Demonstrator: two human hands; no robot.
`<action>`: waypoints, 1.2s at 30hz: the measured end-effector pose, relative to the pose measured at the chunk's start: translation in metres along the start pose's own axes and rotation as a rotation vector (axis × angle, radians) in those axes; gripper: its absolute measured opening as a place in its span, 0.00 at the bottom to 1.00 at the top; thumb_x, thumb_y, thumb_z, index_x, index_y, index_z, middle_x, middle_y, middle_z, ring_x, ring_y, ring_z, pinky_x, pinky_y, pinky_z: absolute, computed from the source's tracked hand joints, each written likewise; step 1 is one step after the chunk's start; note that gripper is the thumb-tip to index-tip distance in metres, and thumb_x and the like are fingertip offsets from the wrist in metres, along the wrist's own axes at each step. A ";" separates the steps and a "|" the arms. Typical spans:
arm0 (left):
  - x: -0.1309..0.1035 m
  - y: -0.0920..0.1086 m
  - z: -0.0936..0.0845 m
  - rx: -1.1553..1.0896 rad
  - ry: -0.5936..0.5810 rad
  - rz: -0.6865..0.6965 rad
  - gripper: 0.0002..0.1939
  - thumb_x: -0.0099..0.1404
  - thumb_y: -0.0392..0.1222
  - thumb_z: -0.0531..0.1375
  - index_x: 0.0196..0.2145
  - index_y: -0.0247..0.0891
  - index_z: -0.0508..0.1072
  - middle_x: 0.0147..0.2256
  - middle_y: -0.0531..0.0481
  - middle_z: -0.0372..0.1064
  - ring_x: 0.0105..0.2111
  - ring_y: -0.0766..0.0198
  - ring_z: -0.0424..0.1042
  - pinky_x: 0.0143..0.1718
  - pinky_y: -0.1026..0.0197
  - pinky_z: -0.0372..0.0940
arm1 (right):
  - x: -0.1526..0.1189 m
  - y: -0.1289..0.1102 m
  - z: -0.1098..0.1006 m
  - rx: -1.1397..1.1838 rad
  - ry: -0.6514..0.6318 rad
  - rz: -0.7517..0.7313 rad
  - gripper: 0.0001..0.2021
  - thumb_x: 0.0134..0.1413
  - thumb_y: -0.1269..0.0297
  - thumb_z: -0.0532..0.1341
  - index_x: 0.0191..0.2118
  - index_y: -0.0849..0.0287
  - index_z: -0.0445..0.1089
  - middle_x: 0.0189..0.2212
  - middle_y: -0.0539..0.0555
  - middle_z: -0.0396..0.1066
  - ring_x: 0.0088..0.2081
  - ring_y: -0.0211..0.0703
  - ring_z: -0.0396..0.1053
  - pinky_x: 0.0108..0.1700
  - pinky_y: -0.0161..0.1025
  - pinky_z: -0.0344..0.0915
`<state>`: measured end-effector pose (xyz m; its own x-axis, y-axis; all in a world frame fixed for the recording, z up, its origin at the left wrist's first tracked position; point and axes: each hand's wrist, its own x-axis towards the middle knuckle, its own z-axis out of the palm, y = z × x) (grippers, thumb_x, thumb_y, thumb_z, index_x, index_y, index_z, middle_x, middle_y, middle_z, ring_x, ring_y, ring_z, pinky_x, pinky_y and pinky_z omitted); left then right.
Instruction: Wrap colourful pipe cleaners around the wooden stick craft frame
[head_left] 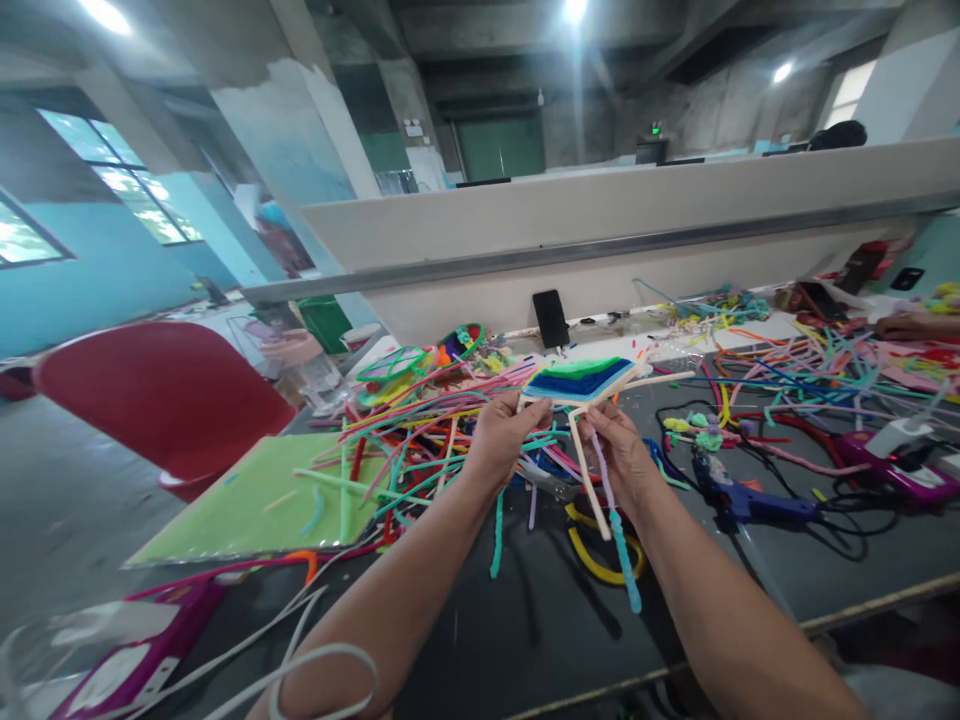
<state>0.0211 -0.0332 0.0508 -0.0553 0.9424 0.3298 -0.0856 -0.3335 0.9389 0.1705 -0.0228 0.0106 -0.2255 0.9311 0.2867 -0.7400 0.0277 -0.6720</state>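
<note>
Both my hands hold up a flat pipe-cleaner piece with green, blue and dark-blue bands and a cream edging. My left hand pinches its left corner between thumb and fingers. At its lower edge, my right hand is closed on the cream edging. A cream pipe cleaner hangs down between the hands, its end loose. Beside it dangles a fuzzy lilac-and-blue strand; whether my right hand grips it or it lies behind, I cannot tell. Yellow-handled scissors lie on the dark table below.
Many coloured pipe cleaners are heaped behind and left of my hands. A blue glue gun with black cords lies right. A green sheet and white cables are left. A phone leans on the partition; a red chair stands left.
</note>
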 end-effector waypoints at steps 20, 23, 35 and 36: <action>-0.014 0.016 0.008 0.896 -0.050 0.617 0.05 0.59 0.41 0.62 0.33 0.38 0.74 0.41 0.44 0.66 0.45 0.59 0.67 0.49 0.54 0.61 | -0.001 0.010 0.003 -0.121 0.077 -0.093 0.11 0.45 0.60 0.68 0.23 0.59 0.68 0.20 0.47 0.65 0.23 0.32 0.59 0.30 0.33 0.57; -0.011 0.011 0.006 0.892 -0.006 0.602 0.03 0.59 0.38 0.62 0.28 0.38 0.74 0.37 0.47 0.67 0.41 0.60 0.67 0.46 0.56 0.62 | -0.002 0.011 0.003 -0.142 0.049 -0.073 0.11 0.46 0.60 0.67 0.23 0.59 0.68 0.19 0.47 0.65 0.24 0.33 0.58 0.30 0.33 0.56; -0.006 -0.007 0.001 1.045 0.028 0.537 0.06 0.58 0.40 0.62 0.25 0.38 0.74 0.35 0.48 0.66 0.40 0.59 0.63 0.44 0.55 0.57 | -0.002 0.010 0.005 -0.201 0.160 0.030 0.14 0.38 0.58 0.70 0.21 0.59 0.66 0.17 0.46 0.62 0.21 0.32 0.55 0.25 0.33 0.50; -0.005 -0.007 -0.001 1.066 0.000 0.536 0.06 0.59 0.41 0.62 0.26 0.39 0.74 0.36 0.48 0.66 0.40 0.58 0.63 0.44 0.55 0.57 | -0.001 0.008 0.003 -0.225 0.162 0.047 0.14 0.39 0.58 0.70 0.21 0.59 0.66 0.16 0.46 0.62 0.21 0.32 0.54 0.25 0.33 0.49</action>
<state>0.0211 -0.0359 0.0425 0.1682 0.6893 0.7047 0.8179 -0.4966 0.2905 0.1627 -0.0246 0.0069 -0.1384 0.9788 0.1513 -0.5676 0.0468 -0.8220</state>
